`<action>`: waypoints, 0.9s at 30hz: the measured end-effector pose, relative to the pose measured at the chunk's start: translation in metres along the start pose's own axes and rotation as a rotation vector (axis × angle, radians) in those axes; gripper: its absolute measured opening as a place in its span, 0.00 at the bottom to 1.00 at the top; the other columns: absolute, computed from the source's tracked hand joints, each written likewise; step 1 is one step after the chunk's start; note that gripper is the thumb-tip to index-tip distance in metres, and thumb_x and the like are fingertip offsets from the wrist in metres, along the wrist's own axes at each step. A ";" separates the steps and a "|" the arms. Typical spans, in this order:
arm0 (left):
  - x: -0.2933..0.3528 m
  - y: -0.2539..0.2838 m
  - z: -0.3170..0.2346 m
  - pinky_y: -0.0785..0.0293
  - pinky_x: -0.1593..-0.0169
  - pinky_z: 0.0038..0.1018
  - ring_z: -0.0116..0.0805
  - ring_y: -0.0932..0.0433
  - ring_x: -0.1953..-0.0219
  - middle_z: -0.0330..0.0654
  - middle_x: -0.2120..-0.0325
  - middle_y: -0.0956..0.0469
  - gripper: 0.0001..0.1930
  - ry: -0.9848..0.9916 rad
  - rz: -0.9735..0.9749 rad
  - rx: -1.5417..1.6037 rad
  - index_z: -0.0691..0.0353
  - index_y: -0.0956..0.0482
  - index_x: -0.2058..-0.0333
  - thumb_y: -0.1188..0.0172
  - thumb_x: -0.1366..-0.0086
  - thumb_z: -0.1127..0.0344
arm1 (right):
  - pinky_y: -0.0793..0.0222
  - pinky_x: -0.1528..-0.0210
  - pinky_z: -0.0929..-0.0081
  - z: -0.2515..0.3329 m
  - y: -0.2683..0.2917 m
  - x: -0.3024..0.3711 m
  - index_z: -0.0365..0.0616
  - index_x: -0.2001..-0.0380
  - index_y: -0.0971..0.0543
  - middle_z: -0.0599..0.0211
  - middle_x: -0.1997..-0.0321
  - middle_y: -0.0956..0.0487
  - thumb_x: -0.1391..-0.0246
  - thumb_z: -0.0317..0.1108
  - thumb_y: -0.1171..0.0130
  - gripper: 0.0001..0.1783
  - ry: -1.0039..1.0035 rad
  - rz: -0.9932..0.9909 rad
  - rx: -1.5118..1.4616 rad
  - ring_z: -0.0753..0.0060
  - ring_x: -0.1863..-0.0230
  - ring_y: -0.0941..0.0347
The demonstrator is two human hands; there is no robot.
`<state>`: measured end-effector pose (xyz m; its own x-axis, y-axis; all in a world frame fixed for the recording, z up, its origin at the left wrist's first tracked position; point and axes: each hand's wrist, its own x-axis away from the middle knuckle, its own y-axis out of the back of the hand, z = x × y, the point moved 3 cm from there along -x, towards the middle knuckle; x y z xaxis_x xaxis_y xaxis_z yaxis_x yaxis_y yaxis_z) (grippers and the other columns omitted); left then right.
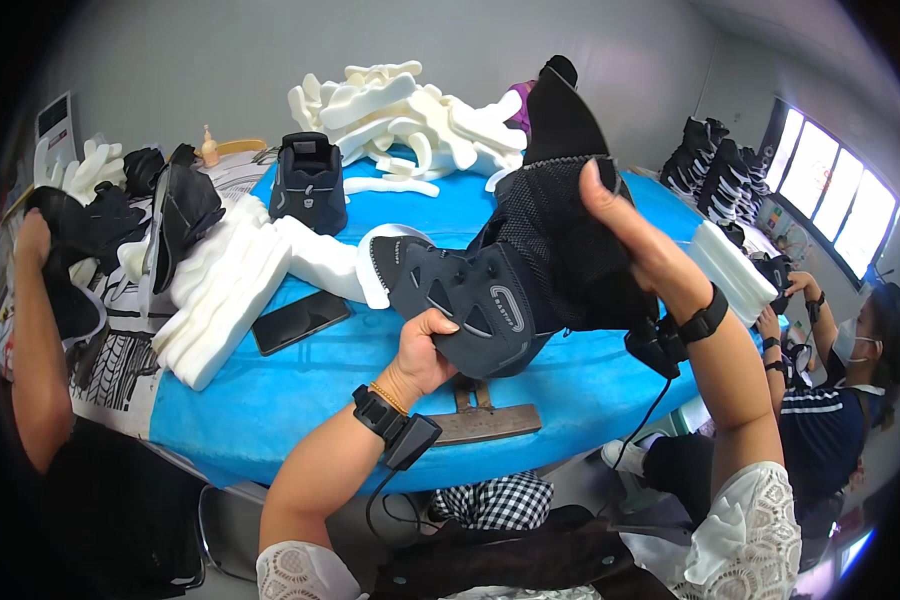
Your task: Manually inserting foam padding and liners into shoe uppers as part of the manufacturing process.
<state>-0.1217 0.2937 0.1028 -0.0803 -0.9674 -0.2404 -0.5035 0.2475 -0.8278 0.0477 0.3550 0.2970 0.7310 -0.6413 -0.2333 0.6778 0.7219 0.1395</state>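
Note:
A dark grey and black shoe upper point(475, 295) is held up over the blue-covered table point(370, 385), its toe pointing left. My left hand point(425, 355) grips its lower side, thumb on the outer face. My right hand point(635, 235) is closed on the black mesh lining point(560, 225) at the ankle end, thumb raised along it; the other fingers are hidden by the fabric. A long black flap point(565, 115) stands up from that end. Curved white foam point(372, 268) shows around the toe; whether it is attached I cannot tell.
Piled white foam pieces point(410, 115) lie at the back beside a dark boot point(308, 185). Stacked foam strips point(225, 285) and a black phone point(300, 322) are at left. A wooden piece point(490, 425) sits at the near edge. Co-workers' arms point(40, 350) flank the table, another person point(830, 420) at right.

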 end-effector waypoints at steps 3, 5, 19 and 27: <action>-0.002 0.005 0.000 0.28 0.41 0.40 0.49 0.22 0.49 0.54 0.51 0.23 0.28 0.026 -0.018 -0.006 0.74 0.28 0.48 0.53 0.50 0.67 | 0.32 0.57 0.76 0.018 0.024 0.009 0.32 0.56 0.23 0.65 0.61 0.21 0.42 0.52 0.41 0.29 0.101 -0.070 0.445 0.78 0.61 0.27; -0.005 0.007 0.000 0.27 0.41 0.40 0.48 0.22 0.50 0.54 0.52 0.22 0.27 0.043 -0.005 -0.004 0.74 0.27 0.49 0.52 0.49 0.67 | 0.35 0.70 0.72 0.028 0.027 0.019 0.34 0.63 0.23 0.60 0.74 0.22 0.47 0.40 0.38 0.18 0.246 -0.075 0.817 0.69 0.74 0.30; -0.003 -0.003 -0.002 0.29 0.41 0.41 0.49 0.22 0.51 0.55 0.53 0.22 0.27 0.013 0.021 -0.055 0.76 0.28 0.49 0.52 0.47 0.66 | 0.29 0.83 0.81 0.034 0.041 -0.017 0.38 0.69 0.23 0.67 0.82 0.24 0.37 0.47 0.51 0.21 -0.159 -0.032 0.435 0.76 0.86 0.28; -0.001 0.013 -0.001 0.27 0.43 0.39 0.47 0.20 0.54 0.55 0.58 0.20 0.18 0.001 0.038 -0.035 0.77 0.23 0.58 0.50 0.44 0.71 | 0.26 0.63 0.73 0.015 -0.008 -0.044 0.40 0.61 0.21 0.60 0.63 0.18 0.43 0.46 0.48 0.20 -0.507 -0.012 0.348 0.70 0.67 0.21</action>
<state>-0.1294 0.2977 0.0925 -0.1005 -0.9575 -0.2705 -0.5301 0.2816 -0.7998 0.0114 0.3729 0.3206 0.6114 -0.7545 0.2384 0.6099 0.6414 0.4654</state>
